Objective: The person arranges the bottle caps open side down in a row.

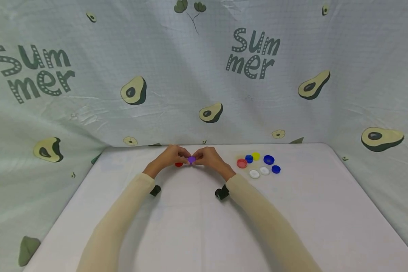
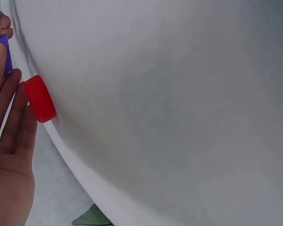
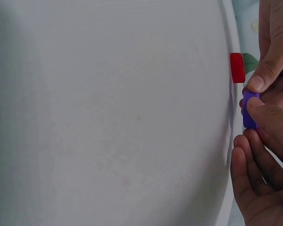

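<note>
Cap (image 3: 248, 115), purple, between fingers (image 3: 272, 118)

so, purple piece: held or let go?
Held: both wrist views show left hand and right hand pinching the purple piece. Whether it touches the table: cannot tell.

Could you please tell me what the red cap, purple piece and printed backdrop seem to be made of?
Red cap: probably smooth plastic, given its even colour and soft sheen. Purple piece: likely plastic, uniformly coloured, rather matte. Printed backdrop: creased, perhaps fabric or thin plastic sheeting, matte.
</note>
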`<action>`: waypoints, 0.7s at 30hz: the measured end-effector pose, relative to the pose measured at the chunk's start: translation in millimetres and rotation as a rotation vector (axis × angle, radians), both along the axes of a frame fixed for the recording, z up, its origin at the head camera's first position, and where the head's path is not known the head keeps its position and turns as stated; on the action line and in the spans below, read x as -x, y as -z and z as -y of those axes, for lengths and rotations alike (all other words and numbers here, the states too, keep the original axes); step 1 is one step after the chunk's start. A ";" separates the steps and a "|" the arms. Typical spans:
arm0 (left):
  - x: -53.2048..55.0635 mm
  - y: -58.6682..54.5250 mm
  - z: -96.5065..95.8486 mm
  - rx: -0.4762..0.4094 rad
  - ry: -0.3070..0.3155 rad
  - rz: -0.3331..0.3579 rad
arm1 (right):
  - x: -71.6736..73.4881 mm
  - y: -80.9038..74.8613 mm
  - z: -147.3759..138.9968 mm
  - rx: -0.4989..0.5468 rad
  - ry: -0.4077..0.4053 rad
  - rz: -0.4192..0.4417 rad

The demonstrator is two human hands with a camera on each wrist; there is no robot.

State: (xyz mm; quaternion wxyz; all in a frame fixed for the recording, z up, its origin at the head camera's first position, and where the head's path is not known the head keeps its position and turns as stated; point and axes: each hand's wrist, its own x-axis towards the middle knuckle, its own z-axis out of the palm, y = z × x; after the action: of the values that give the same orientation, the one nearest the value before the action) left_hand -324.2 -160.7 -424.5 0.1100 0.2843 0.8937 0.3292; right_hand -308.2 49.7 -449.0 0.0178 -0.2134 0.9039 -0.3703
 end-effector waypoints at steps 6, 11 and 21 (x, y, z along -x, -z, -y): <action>4.8 4.5 5.1 -0.012 0.016 -0.032 | 7.7 2.8 4.8 -0.013 -0.024 -0.008; 7.5 4.0 8.7 0.014 0.024 -0.076 | 9.5 1.8 9.6 -0.005 -0.024 0.000; 8.8 5.5 9.6 0.065 0.002 -0.046 | 11.6 3.4 15.6 -0.005 -0.015 0.045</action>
State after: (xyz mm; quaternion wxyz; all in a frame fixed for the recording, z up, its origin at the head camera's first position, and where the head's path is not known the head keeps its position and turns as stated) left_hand -333.0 -170.3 -430.1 0.0990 0.2890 0.9060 0.2931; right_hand -319.9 34.2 -452.4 0.0416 -0.2119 0.9026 -0.3724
